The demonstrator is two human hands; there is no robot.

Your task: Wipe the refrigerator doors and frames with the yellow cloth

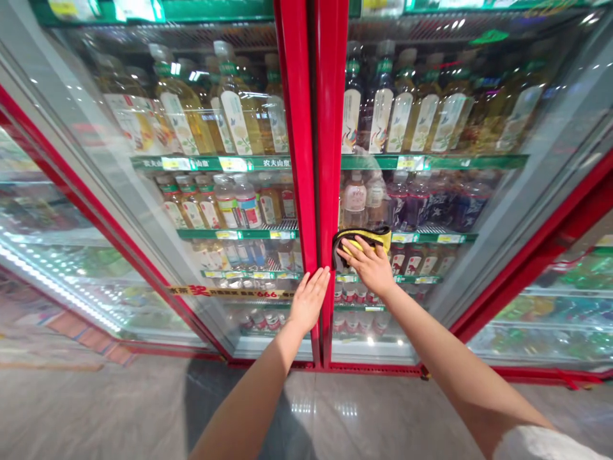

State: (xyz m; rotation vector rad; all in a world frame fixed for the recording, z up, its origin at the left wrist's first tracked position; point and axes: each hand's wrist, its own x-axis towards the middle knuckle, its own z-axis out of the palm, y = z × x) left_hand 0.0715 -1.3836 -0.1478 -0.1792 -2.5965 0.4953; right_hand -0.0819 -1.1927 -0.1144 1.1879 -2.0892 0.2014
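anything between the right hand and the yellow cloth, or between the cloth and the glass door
Nothing visible: the right hand lies directly on the yellow-and-black cloth, which appears pressed to the glass door. The bottles are behind the glass, and the left hand is off to the side.

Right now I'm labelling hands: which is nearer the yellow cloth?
Right: the right hand lies on the yellow cloth; the left hand is apart, at the red door frames.

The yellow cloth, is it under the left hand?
No, the right hand is on the yellow cloth, while the left hand is at the red door frame.
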